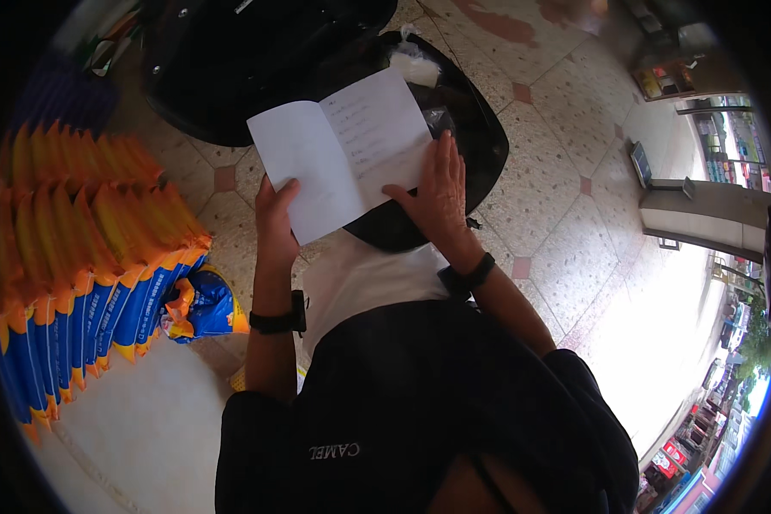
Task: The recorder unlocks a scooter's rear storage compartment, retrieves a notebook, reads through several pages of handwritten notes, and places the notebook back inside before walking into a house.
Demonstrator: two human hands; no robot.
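Note:
An opened folded sheet of white paper (317, 163) is held up in front of me. Handwritten lines run over its right half, while the left half looks blank. My left hand (276, 224) grips the lower left edge, thumb on top and the other fingers hidden behind. At the right edge lies my right hand (438, 193), fingers stretched out and thumb resting on the page. Beneath the paper is a black case (480, 141), partly covered. In it are a clear plastic bag with something white (415, 67) and a small dark packet (438, 120).
Stacked blue and orange bags (86, 257) stand on the left, with another blue bag (210, 304) beside them. A large black shell (257, 60) lies beyond the paper. Speckled floor tiles (565, 218) stretch right toward a bright opening and a pale counter-like block (702, 214).

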